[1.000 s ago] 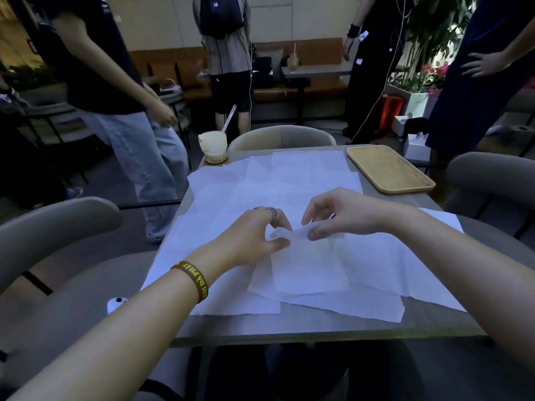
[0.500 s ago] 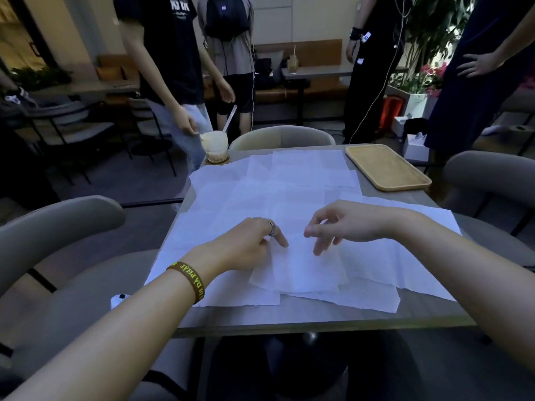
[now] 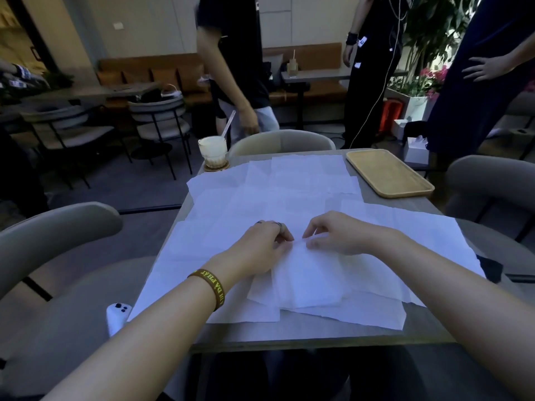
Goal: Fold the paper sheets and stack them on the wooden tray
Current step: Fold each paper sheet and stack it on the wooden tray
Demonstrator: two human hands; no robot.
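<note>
Several white paper sheets [image 3: 278,198] lie spread and overlapping over the grey table [image 3: 318,332]. On top, near me, lies a narrower folded paper sheet [image 3: 309,282]. My left hand [image 3: 260,247] and my right hand [image 3: 338,234] meet at its far edge, and the fingertips of both pinch that edge low against the table. The wooden tray [image 3: 388,172] sits at the table's far right corner with nothing on it, well beyond both hands.
A glass of pale drink with a straw [image 3: 212,151] stands on a coaster at the far left corner. Grey chairs surround the table, and a white device [image 3: 117,314] lies on the left one. Several people stand just beyond the table's far side.
The sheet's far edge, lifted between both hands a second ago, now lies down flat. Both hands stay at that edge. A person behind the table has walked to the right.
</note>
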